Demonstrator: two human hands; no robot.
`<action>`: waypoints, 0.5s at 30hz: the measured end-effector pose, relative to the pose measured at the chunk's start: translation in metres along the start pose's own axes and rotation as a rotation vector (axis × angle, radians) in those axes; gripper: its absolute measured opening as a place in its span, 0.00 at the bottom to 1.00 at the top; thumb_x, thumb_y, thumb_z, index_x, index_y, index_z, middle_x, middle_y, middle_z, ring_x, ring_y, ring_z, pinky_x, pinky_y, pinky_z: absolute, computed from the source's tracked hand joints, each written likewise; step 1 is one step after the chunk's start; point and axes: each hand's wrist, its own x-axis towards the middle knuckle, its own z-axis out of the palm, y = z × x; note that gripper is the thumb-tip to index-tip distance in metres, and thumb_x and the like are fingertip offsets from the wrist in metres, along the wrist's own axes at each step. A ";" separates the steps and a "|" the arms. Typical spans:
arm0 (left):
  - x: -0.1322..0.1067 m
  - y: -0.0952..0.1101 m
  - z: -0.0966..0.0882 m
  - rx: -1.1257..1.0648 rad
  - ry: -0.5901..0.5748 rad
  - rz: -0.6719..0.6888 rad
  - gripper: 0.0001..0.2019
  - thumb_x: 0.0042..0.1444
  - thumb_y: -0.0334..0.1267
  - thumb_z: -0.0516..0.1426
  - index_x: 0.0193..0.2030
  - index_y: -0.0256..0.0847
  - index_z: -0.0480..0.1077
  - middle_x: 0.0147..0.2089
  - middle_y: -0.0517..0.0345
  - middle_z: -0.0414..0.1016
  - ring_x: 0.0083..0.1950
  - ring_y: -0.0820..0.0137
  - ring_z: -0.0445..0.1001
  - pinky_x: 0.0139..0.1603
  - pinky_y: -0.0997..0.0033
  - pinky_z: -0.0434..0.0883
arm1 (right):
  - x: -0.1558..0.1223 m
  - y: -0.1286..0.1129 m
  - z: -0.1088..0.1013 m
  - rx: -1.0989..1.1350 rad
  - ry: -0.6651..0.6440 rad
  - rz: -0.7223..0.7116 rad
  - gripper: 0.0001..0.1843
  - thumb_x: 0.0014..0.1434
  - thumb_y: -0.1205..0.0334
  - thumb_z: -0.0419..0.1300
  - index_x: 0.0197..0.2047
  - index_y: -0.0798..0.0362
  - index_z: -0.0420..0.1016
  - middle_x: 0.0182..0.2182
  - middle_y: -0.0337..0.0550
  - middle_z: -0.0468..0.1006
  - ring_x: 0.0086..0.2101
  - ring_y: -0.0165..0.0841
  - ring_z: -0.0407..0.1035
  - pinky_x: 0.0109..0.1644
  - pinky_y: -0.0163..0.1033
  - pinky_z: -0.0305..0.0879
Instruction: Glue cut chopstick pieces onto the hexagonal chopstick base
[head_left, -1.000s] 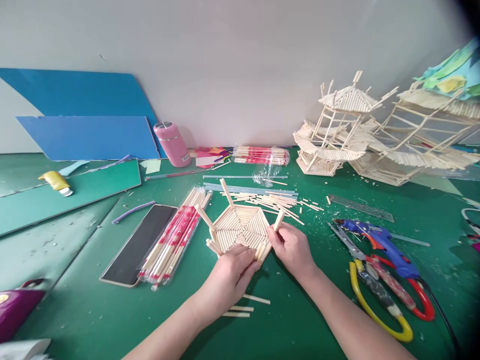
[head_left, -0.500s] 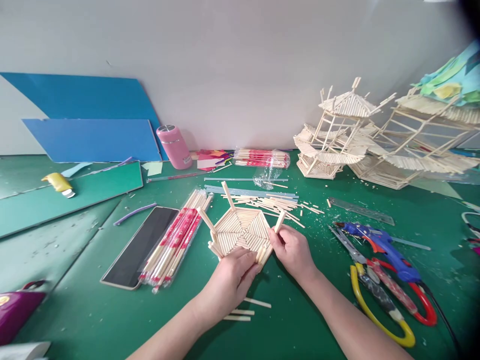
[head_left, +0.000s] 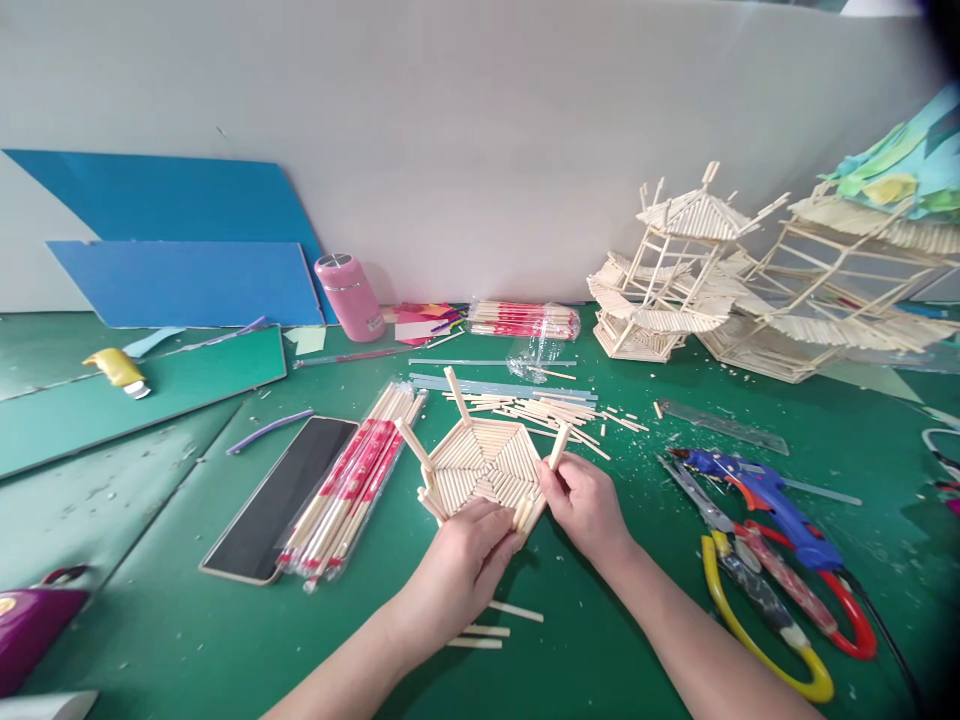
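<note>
A hexagonal panel of glued wooden sticks [head_left: 480, 458], with posts sticking out at its corners, is held just above the green mat. My left hand [head_left: 466, 556] grips its near edge, fingers curled under it. My right hand [head_left: 581, 500] pinches the panel's right corner by an upright post. Loose cut sticks [head_left: 540, 408] lie just behind the panel. Two or three short sticks [head_left: 487, 625] lie under my left wrist.
Wrapped chopstick bundles [head_left: 349, 485] and a black phone [head_left: 279, 497] lie left. A blue glue gun [head_left: 757, 488], red and yellow cutters [head_left: 780, 610] and a ruler [head_left: 720, 424] lie right. Stick pagoda models [head_left: 675, 270] stand at the back right. A pink bottle [head_left: 349, 296] and blue boards [head_left: 187, 280] are behind.
Both hands keep their hold on the panel. The view has shifted slightly; the panel itself has barely moved.
</note>
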 end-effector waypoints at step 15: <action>-0.003 0.006 0.000 0.017 0.042 -0.010 0.10 0.58 0.30 0.45 0.29 0.36 0.65 0.30 0.53 0.68 0.33 0.69 0.66 0.34 0.71 0.66 | -0.003 0.000 -0.002 -0.033 0.005 -0.019 0.14 0.60 0.61 0.48 0.26 0.54 0.68 0.24 0.43 0.74 0.27 0.31 0.67 0.33 0.33 0.61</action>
